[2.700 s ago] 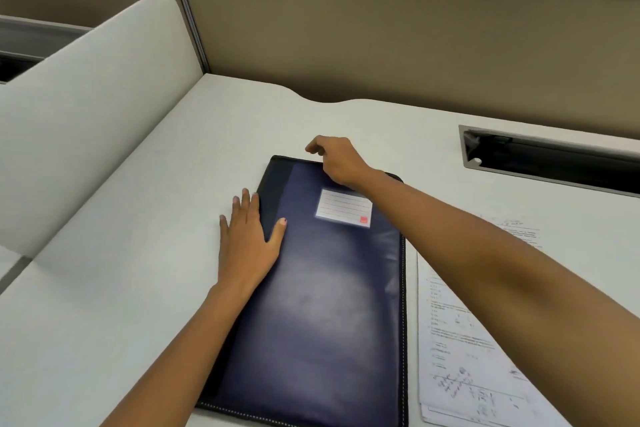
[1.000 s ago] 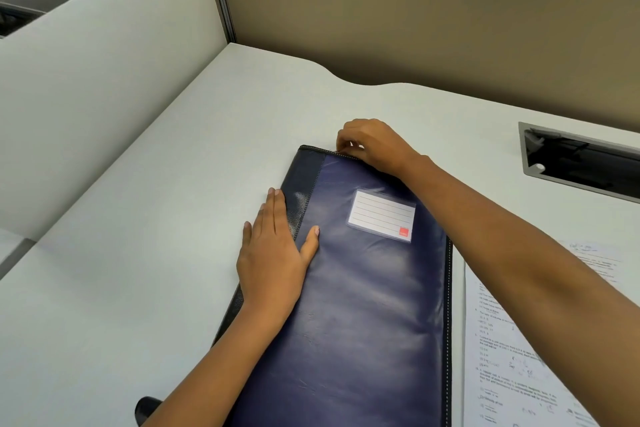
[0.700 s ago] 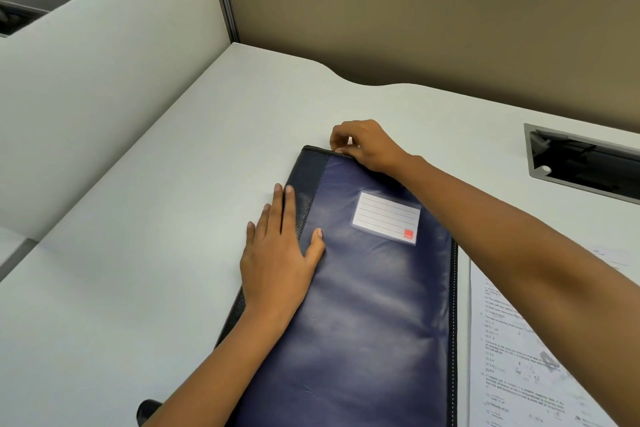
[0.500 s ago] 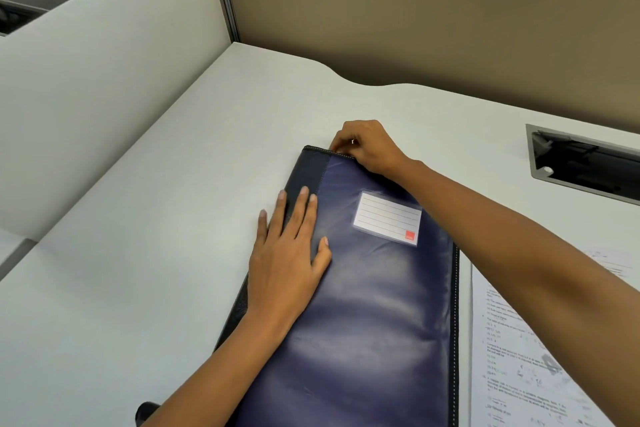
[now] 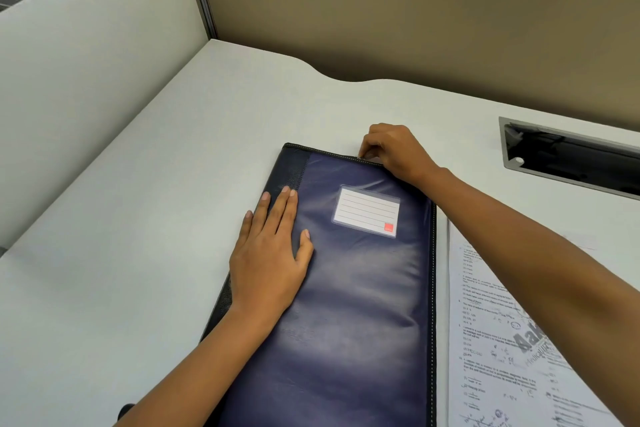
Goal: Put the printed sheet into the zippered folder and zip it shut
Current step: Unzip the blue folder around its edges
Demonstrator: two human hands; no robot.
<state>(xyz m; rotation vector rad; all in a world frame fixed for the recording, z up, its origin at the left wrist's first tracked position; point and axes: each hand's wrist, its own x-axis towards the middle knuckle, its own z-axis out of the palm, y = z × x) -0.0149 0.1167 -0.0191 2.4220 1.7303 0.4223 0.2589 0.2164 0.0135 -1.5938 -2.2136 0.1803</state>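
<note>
The zippered folder (image 5: 356, 288), lower centre of the frame, is dark navy with a glossy sheen, a black textured strip along its left edge and pale stitching around the border. Its label (image 5: 366, 211) is white with thin grey ruled lines and a small red square in the lower right corner. The printed sheet (image 5: 502, 350), lower right, is white with black text. The desk (image 5: 138, 218) is pale grey; the partition (image 5: 381, 10) at top is tan.
</note>
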